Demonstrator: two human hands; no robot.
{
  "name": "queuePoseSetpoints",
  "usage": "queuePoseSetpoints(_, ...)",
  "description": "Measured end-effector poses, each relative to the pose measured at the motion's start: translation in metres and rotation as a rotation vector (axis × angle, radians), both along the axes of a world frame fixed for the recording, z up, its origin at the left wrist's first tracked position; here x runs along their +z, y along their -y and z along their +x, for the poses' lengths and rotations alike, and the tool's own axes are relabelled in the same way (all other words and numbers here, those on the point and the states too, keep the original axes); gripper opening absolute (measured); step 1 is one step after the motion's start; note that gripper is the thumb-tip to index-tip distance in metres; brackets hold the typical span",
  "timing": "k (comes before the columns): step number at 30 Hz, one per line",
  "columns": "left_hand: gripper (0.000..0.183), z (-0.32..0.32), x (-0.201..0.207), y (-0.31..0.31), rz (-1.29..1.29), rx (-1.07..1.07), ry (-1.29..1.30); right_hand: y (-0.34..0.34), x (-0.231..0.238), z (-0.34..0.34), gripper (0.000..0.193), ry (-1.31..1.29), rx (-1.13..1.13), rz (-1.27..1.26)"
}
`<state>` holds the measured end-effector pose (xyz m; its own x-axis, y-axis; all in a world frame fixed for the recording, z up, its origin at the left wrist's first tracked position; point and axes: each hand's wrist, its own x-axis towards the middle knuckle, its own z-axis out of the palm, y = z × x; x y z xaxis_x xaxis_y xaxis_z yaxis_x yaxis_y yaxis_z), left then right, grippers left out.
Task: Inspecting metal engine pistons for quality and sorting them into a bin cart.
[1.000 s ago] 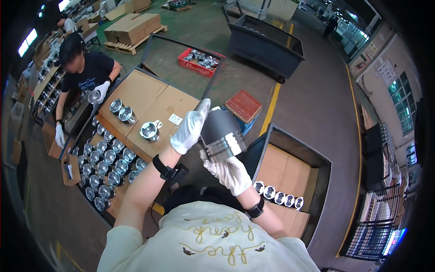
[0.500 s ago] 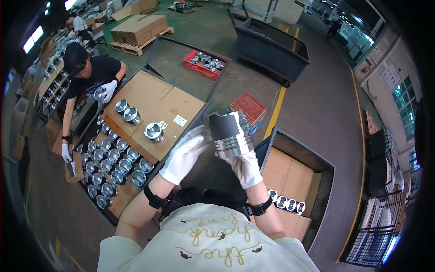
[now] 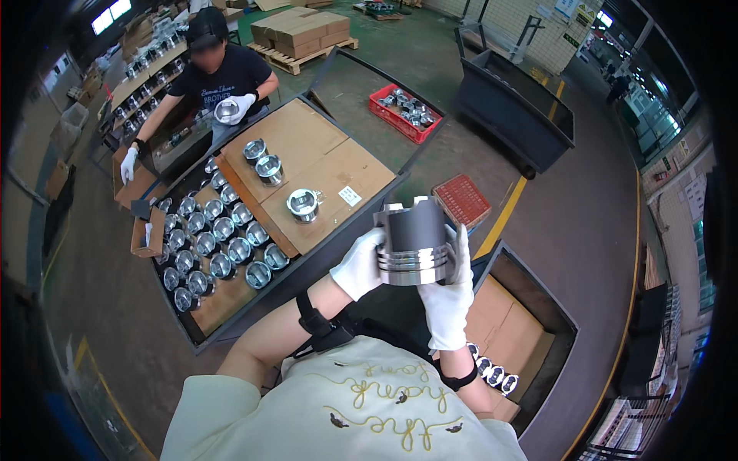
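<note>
The left hand (image 3: 360, 266) and right hand (image 3: 447, 306), both white-gloved, hold a dark-skirted metal piston (image 3: 415, 242) between them in front of the chest, its grooved end downward. The left fingers press its left side, their tips hidden behind it; the right hand grips low on its right, one finger stretched up alongside. Both are parted only by the piston's width.

Just beyond, a dark bin (image 3: 536, 288) lined with cardboard holds a short row of pistons (image 3: 496, 375). To the left, a dark cart (image 3: 369, 211) carries rows of pistons, with three more on a cardboard sheet (image 3: 323, 169). Farther off, a red crate (image 3: 393, 120) contains metal parts (image 3: 407, 106).
</note>
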<state>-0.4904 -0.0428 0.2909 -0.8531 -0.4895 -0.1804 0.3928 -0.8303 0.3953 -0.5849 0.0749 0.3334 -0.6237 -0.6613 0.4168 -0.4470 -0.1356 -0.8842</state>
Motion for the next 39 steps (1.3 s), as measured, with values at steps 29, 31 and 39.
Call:
queuePoseSetpoints(29,0.094,0.030,0.041,0.005,-1.811,0.415,0.301,0.028,-0.033,0.009,0.056,1.595,0.472,-0.575)
queuePoseSetpoints(31,0.097,0.031,0.034,0.016,-1.755,0.301,0.226,0.024,-0.019,0.020,0.059,1.467,0.329,-0.575)
queuePoseSetpoints(39,0.109,0.005,0.033,-0.010,-1.749,-0.095,-0.118,-0.043,-0.063,0.058,0.047,1.349,-0.014,-0.877)
